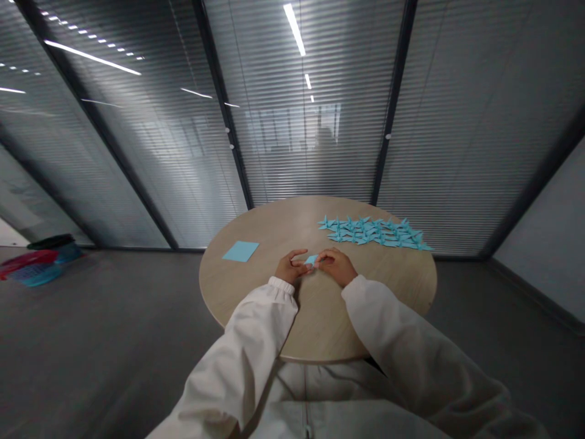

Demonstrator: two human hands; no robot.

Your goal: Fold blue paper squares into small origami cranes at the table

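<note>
Many origami cranes (pixel 375 232) lie well apart from a blue sheet (pixel 240 251).

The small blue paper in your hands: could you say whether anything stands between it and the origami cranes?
Nothing visible does: only the wooden tabletop separates the paper in the left hand and right hand from the cranes.

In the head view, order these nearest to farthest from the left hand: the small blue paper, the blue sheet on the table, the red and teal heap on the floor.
From the left hand:
1. Small blue paper: centre, held with the right hand.
2. Blue sheet: flat on the left of the table.
3. Red and teal heap: far left on the floor.
</note>
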